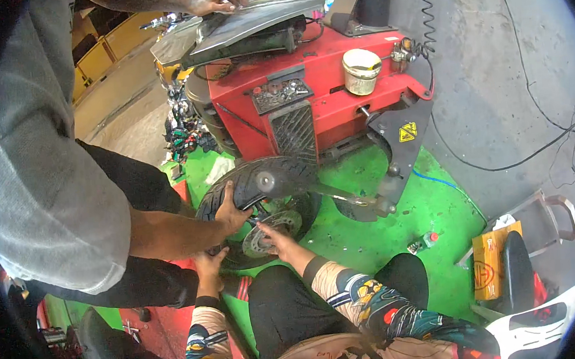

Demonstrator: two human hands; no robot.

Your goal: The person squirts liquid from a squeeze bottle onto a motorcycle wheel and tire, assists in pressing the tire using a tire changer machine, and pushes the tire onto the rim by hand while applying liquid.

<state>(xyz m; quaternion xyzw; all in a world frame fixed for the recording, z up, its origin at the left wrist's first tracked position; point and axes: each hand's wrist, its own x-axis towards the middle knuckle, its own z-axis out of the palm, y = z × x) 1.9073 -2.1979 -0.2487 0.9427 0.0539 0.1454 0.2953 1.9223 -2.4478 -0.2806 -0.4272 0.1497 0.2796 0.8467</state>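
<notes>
A motorcycle wheel (pixel 308 208) with a black tyre and a metal brake disc (pixel 255 238) leans in front of me, beside the red machine. My left hand (pixel 210 266) grips the near left edge of its tyre, thumb up; the fingers are partly hidden. My right hand (pixel 280 240) holds the wheel at the right side of the brake disc, its fingers against the metal. Just above my left hand, a co-worker's hand (pixel 234 213) presses on the tyre. Over the wheel's top reaches the machine's metal arm with a round end (pixel 266 181).
The red tyre-changing machine (pixel 248 92) carries a dirty white bucket (pixel 362 73) and a tray of small parts (pixel 281 94). The co-worker's other hand (pixel 218 3) rests on its metal top. At right stand a yellow box (pixel 490 269) and a white plastic chair (pixel 538 325). A small bottle (pixel 430 239) is on the green floor.
</notes>
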